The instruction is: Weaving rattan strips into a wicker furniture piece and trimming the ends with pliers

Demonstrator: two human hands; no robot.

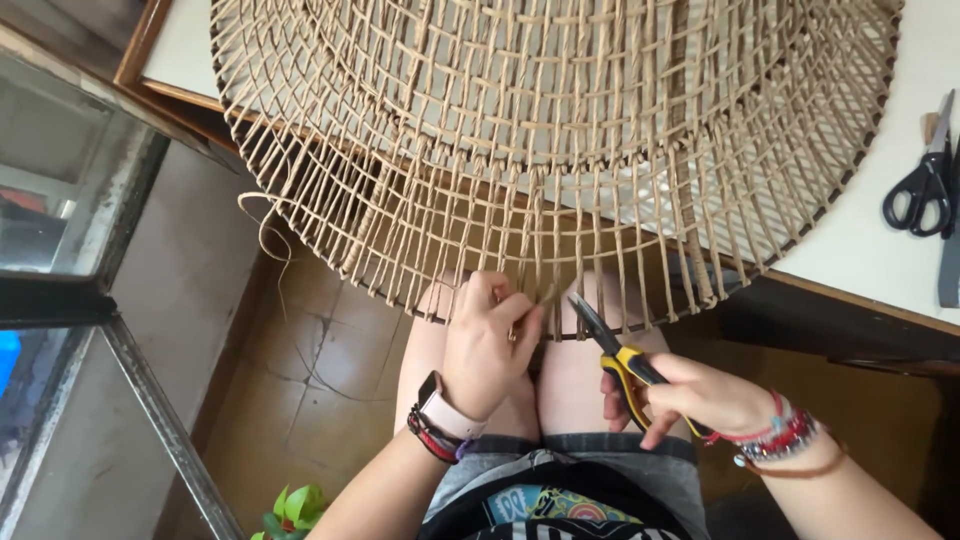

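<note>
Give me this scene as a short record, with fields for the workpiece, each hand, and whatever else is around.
workpiece: large round woven frame of tan paper cord, overhanging the white table edge above the person's knees
left hand: left hand pinches cord strands at the frame's lower rim
right hand: right hand grips yellow-and-black handled pliers, tips pointing toward those strands
on table: black-handled scissors
floor: small green plant, brown tiles
</note>
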